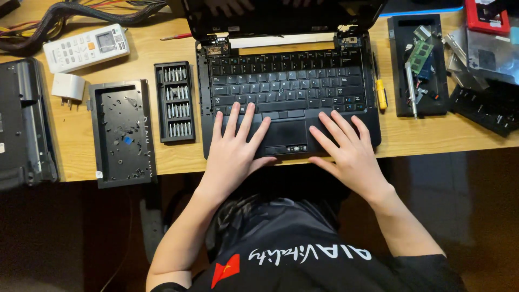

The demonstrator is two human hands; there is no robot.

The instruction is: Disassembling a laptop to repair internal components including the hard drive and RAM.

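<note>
Nearest, a black shirt (pixel 324 259) with a red emblem and pale lettering, arms reaching up from it. Left hand (pixel 235 154) flat on the left palm rest of a black laptop (pixel 286 92), fingers spread open, tips at the bottom row of keys, gripping nothing. Right hand (pixel 346 148) flat on the right palm rest, fingers likewise splayed and open, just beside the touchpad (pixel 284 132) lying between both hands. Laptop at the near edge of a wooden desk (pixel 432 135), screen tilted back, hinges bare. Left of it, an upright black bit case (pixel 174 101) filled with rows of silvery screwdriver bits; beside that, a black plastic tray (pixel 122 132) holding scattered small screws and one blue piece. Right of the keyboard, a yellow-handled screwdriver (pixel 380 92), then a black tray (pixel 419 65) holding a green memory module and metal tools. Farther left, a white plug adapter (pixel 68 86) and a white remote control (pixel 86 47). Far right corner, a red box (pixel 486 16) with a white label.
</note>
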